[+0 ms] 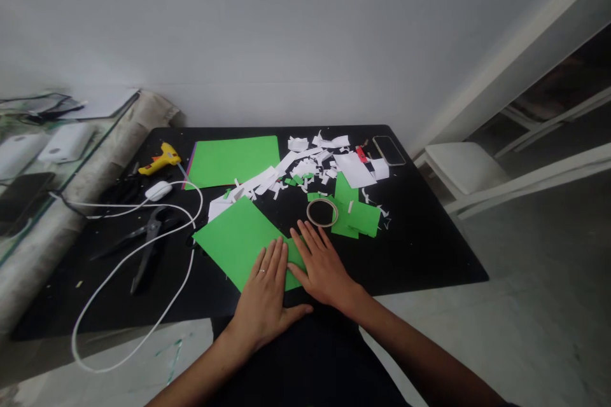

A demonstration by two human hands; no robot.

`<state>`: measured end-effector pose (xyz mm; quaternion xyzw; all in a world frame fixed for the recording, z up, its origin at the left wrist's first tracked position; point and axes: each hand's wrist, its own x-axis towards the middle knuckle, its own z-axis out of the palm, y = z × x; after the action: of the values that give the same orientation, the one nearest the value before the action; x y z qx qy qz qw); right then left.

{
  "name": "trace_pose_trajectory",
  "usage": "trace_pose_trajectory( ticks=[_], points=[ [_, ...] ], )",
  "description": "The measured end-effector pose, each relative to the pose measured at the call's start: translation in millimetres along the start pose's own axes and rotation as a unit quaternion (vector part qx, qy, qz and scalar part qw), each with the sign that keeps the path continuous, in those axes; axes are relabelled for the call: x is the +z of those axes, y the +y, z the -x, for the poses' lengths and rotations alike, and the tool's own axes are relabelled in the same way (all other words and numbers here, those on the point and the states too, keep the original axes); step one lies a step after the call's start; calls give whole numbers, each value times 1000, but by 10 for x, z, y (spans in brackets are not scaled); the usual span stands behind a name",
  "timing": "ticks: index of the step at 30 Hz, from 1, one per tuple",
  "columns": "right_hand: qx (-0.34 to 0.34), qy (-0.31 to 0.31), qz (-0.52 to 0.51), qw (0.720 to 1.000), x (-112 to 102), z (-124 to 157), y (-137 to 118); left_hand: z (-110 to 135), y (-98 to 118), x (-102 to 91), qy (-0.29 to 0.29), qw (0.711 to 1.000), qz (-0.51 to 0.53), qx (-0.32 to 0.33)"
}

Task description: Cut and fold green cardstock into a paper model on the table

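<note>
My left hand (265, 289) lies flat with its fingers stretched out over the right corner of a large green paper sheet (236, 235). A ring shows on one of its fingers. Beside it, my right hand (319, 267) rests open, palm down, on a smaller green paper piece (294, 254) that is partly hidden under both hands. Just beyond my right fingertips lies a roll of tape (322, 212). It touches cut green paper pieces (365, 219) on the right.
White paper scraps (315, 165) and a green paper stack (233, 159) lie farther back on the black table (405, 261). A yellow glue gun (165, 158), scissors (150, 245) and a white cable (126, 261) are on the left. A phone (389, 150) sits at the back right.
</note>
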<state>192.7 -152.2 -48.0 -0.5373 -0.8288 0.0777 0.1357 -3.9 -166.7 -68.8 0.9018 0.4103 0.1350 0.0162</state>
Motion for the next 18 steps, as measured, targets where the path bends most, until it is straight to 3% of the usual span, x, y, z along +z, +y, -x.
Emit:
trace_pose_trajectory(
  ticks=[18],
  points=[
    [14,-47,19,999,-19,-20,0,-3,13,21,2,1000,14,-6]
  ],
)
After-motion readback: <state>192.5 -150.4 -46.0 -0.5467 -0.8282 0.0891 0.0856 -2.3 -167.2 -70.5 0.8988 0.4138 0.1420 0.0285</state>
